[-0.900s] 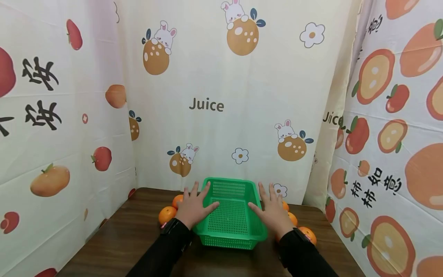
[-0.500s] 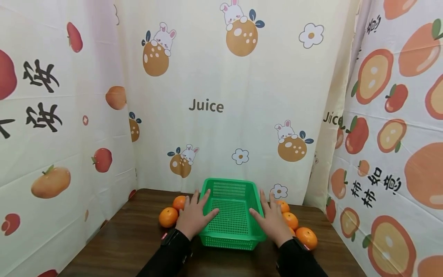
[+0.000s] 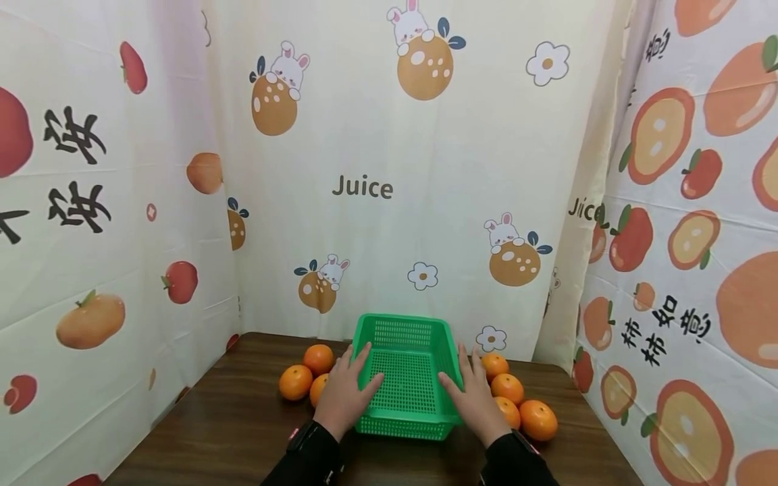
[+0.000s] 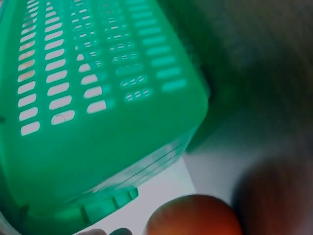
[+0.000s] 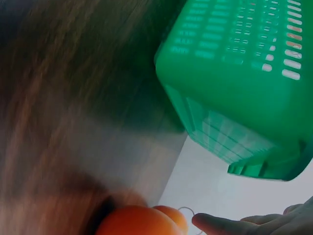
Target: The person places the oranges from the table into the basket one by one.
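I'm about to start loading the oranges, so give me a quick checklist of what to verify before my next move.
1. Green basket sits flat on the wooden table: ok.
2. Basket holds nothing: ok, only bare mesh shows inside.
3. Left hand free to pick: not ok, it rests on the basket's left rim with fingers straight.
4. Right hand free to pick: not ok, it rests on the right rim, fingers straight.
5. Oranges within reach: ok, three on the left and four on the right, all close beside the basket.
6. Oranges sound and unbruised: cannot tell, the wrist views are too blurred.
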